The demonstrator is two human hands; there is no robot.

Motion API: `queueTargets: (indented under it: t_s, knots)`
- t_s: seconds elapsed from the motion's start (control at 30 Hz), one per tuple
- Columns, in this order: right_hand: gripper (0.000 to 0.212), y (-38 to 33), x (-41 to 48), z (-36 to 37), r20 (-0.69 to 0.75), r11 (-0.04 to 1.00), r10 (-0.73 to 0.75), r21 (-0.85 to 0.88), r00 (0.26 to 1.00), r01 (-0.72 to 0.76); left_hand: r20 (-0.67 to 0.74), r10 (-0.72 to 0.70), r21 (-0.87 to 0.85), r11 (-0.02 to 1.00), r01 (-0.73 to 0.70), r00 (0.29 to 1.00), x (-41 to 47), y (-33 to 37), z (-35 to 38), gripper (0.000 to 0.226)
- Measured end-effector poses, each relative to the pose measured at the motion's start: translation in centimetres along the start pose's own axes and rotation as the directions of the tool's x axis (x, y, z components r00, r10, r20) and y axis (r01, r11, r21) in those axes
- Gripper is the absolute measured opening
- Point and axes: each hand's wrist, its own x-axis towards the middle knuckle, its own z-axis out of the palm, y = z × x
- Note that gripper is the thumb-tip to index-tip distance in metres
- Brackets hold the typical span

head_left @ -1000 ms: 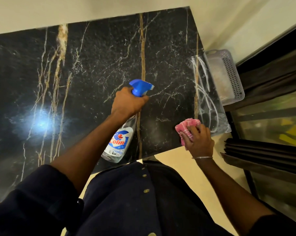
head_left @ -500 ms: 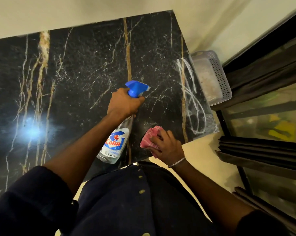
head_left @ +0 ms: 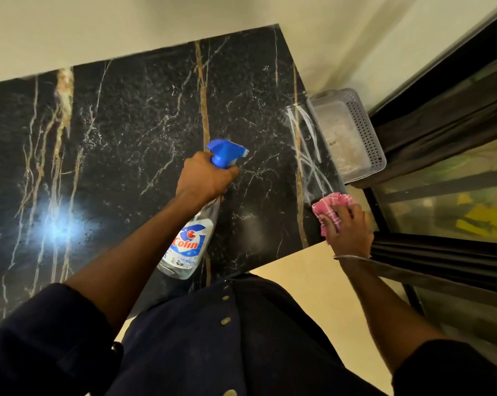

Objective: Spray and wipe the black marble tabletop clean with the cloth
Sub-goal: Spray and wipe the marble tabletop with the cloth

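The black marble tabletop point(head_left: 133, 132) with gold and white veins fills the left and middle of the head view. My left hand point(head_left: 204, 178) grips the neck of a clear spray bottle point(head_left: 188, 247) with a blue trigger head, held over the table's near right part, nozzle pointing right. My right hand point(head_left: 348, 227) presses a bunched pink checked cloth point(head_left: 331, 205) onto the table's near right corner. White wet streaks point(head_left: 310, 155) lie along the right edge just beyond the cloth.
A grey perforated plastic basket point(head_left: 364, 130) sits on the floor just off the table's right edge. A dark-framed glass panel with dark curtains point(head_left: 441, 252) stands to the right. A pale wall runs behind the table. A light glare spot point(head_left: 57, 227) shines on the left marble.
My right hand with the cloth swept left along the near edge, then back right to the near right corner. The spray bottle stayed in about the same place over the table.
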Motion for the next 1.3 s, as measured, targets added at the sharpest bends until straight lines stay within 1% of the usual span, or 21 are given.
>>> queueTargets:
  t_s: [0.1,0.13,0.17,0.2,0.27,0.33,0.4,0.5,0.53,0.57,0.6,0.67,0.73,0.87,0.93,1.0,1.03,1.07,1.13,1.2,1.3]
  knots:
    - [0.042,-1.6,-0.2,-0.2,-0.005,0.990,0.133,0.052,0.991,-0.132,-0.009,0.008,0.002,1.000,-0.008,1.000,-0.1,0.1,-0.2,0.027]
    - [0.041,-2.1,-0.3,-0.2,0.001,0.984,0.164,0.075,0.987,-0.163,-0.011,0.012,0.007,1.000,-0.012,1.000,-0.1,0.2,-0.2,0.025]
    - [0.041,-2.6,-0.5,-0.2,0.001,0.984,0.157,0.090,0.988,-0.157,-0.013,0.015,0.011,1.000,-0.015,1.000,0.0,0.2,-0.3,0.023]
    - [0.041,-3.2,-0.8,-0.1,-0.003,0.990,0.108,0.097,0.994,-0.107,-0.012,0.016,0.013,1.000,-0.016,1.000,0.1,0.2,-0.3,0.022]
    - [0.042,-4.7,-1.9,0.3,-0.022,0.992,-0.077,0.103,0.997,0.078,-0.008,0.016,0.005,1.000,-0.016,1.000,0.2,0.1,-0.2,0.022]
    - [0.046,-6.5,-3.1,0.6,-0.025,0.953,-0.271,0.135,0.962,0.271,-0.006,0.012,0.002,1.000,-0.012,1.000,0.3,0.1,-0.2,0.026]
    - [0.045,-7.7,-3.9,0.8,-0.016,0.889,-0.427,0.174,0.904,0.423,-0.009,0.010,0.001,1.000,-0.010,1.000,0.3,0.2,-0.1,0.026]
    - [0.046,-6.9,-3.2,1.1,-0.016,0.802,-0.577,0.174,0.816,0.571,-0.027,0.005,0.010,1.000,-0.005,1.000,0.5,0.4,0.0,0.027]
    - [0.046,-6.2,-2.7,1.1,-0.011,0.789,-0.601,0.153,0.799,0.595,-0.036,0.001,0.014,1.000,-0.001,0.999,0.5,0.4,-0.1,0.025]
    - [0.046,-5.3,-2.1,1.1,-0.009,0.799,-0.592,0.126,0.806,0.588,-0.042,-0.002,0.018,1.000,0.003,0.999,0.5,0.2,-0.1,0.023]
    - [0.047,-4.3,-1.5,1.1,-0.013,0.835,-0.543,0.095,0.839,0.542,-0.039,-0.003,0.022,1.000,0.004,0.999,0.5,0.2,-0.2,0.022]
    - [0.051,-2.2,-0.2,0.7,-0.039,0.933,-0.357,0.030,0.933,0.359,-0.029,0.007,0.025,1.000,-0.006,1.000,0.4,0.0,-0.1,0.022]
    - [0.051,-0.2,1.2,0.3,-0.066,0.984,-0.178,0.008,0.982,0.179,-0.021,0.016,0.022,1.000,-0.015,1.000,0.4,0.1,-0.1,0.021]
    - [0.042,0.3,3.0,0.0,-0.078,0.998,0.049,0.040,0.996,-0.046,-0.003,0.018,0.019,1.000,-0.018,1.000,0.5,-0.1,-0.2,0.024]
    - [0.039,-1.1,3.0,0.0,-0.108,0.978,0.192,0.107,0.976,-0.180,-0.013,0.016,0.030,0.999,-0.016,1.000,0.6,-0.1,-0.2,0.030]
    - [0.040,-2.7,2.8,-0.1,-0.091,0.954,0.274,0.151,0.957,-0.259,-0.032,0.010,0.030,1.000,-0.009,0.999,0.8,-0.1,-0.4,0.033]
    - [0.041,-3.4,2.8,-0.1,-0.085,0.957,0.262,0.151,0.961,-0.248,-0.037,0.009,0.023,1.000,-0.008,0.999,0.8,-0.1,-0.4,0.033]
    - [0.042,-4.3,2.6,-0.1,-0.086,0.971,0.203,0.148,0.975,-0.189,-0.043,0.011,0.016,1.000,-0.010,0.999,1.0,0.0,-0.4,0.034]
    - [0.045,-6.6,1.6,0.2,-0.077,0.988,-0.009,0.152,0.997,0.021,-0.053,0.014,0.009,1.000,-0.014,0.999,1.1,0.1,-0.4,0.035]
    - [0.042,-9.1,0.4,0.6,-0.060,0.957,-0.228,0.170,0.972,0.235,-0.066,0.008,0.010,1.000,-0.008,0.998,1.2,0.1,-0.5,0.036]
    - [0.041,-10.4,-0.3,1.4,-0.024,0.888,-0.436,0.152,0.900,0.434,-0.091,0.004,0.023,1.000,-0.002,0.996,1.4,0.3,-0.6,0.038]
